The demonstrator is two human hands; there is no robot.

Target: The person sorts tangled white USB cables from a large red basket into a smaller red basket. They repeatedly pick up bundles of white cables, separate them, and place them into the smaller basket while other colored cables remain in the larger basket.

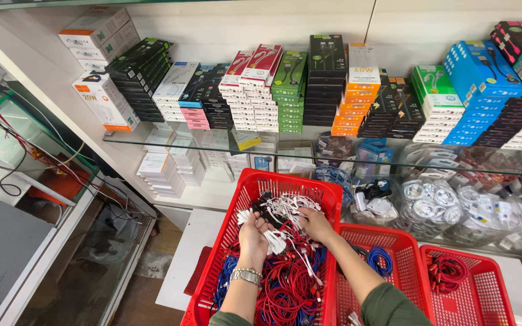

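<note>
A large red plastic basket (pixel 244 193) stands in front of me, filled with tangled red, blue and white cables (pixel 285 284). My left hand (pixel 253 234), with a metal bracelet at the wrist, is closed on a bunch of white cables (pixel 275 241) over the basket's middle. My right hand (pixel 314 224) reaches in from the right and grips the same white cable tangle (pixel 288 206) near the far end of the basket.
Two smaller red baskets (pixel 401 238) (pixel 484 284) with blue and red cables sit to the right. A glass shelf (pixel 212 143) above carries stacked boxed cables and chargers. Bagged cable coils (pixel 430 205) lie underneath. A glass counter (pixel 86 241) with loose wires stands left.
</note>
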